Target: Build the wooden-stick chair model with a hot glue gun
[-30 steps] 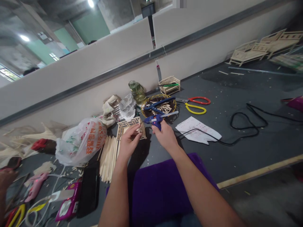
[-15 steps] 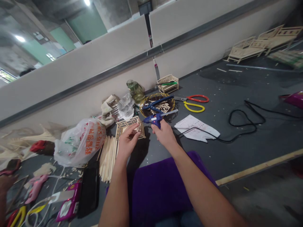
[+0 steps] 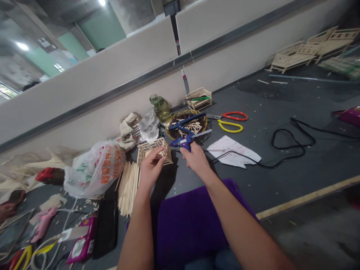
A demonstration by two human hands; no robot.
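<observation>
My right hand (image 3: 194, 157) is wrapped round the handle of a blue glue gun (image 3: 181, 142), a pale glue stick poking out of its back. The gun's nozzle points left, close to the right end of a small wooden-stick model (image 3: 152, 148) shaped like a piece of furniture with lattice sides. My left hand (image 3: 152, 165) grips this model at its near right side, fingers and thumb bent around the end. Its fingers hide part of the frame, and whether the nozzle touches the wood I cannot tell. A bundle of thin wooden sticks (image 3: 128, 189) lies beside my left wrist.
Behind the gun stands a wicker basket (image 3: 170, 131) with wood bits and blue pliers (image 3: 188, 122). Scissors (image 3: 232, 116), paper (image 3: 233, 152) and a black cord (image 3: 281, 165) lie rightward. A plastic bag (image 3: 92, 168), phone (image 3: 105, 225) and another person's hand (image 3: 9, 208) are left.
My hands, the glue gun and the model stay almost in place. At the far left, the other person's hand has shifted, and more of a flat framed piece shows below it.
</observation>
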